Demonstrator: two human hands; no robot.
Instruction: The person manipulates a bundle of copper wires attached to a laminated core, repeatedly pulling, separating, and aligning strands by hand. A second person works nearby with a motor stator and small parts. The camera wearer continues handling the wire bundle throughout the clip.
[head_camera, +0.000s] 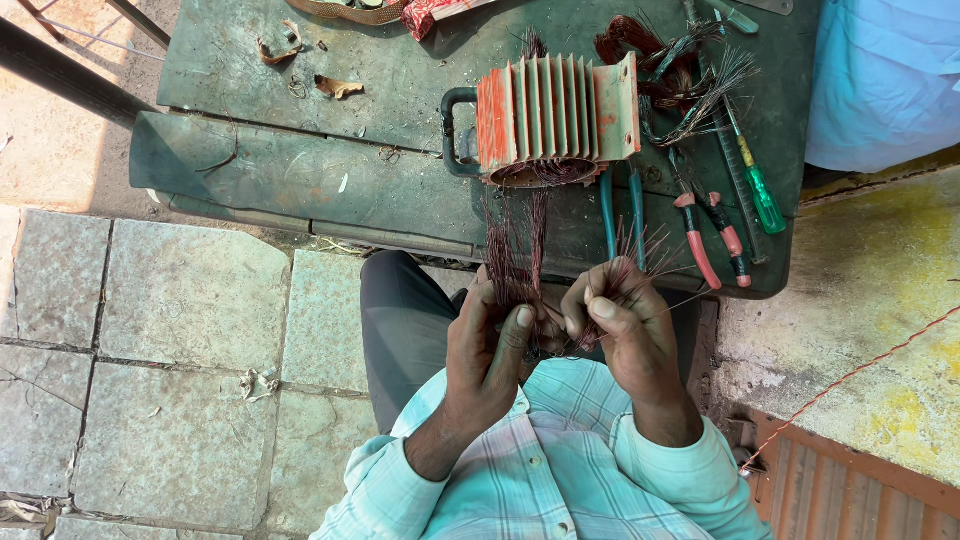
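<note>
Left hand (487, 350) and right hand (622, 325), each grip closed on copper wires (520, 260), work just off the worktop's (300, 180) near edge. The wires run up into an orange finned housing (555, 115) near that edge. Pliers (710, 225) and a screwdriver (760, 190) lie toward the right edge.

The single head-worn camera looks steeply down from close above onto the green workbench (300, 180) edge and stone-paved floor (150, 350).
</note>
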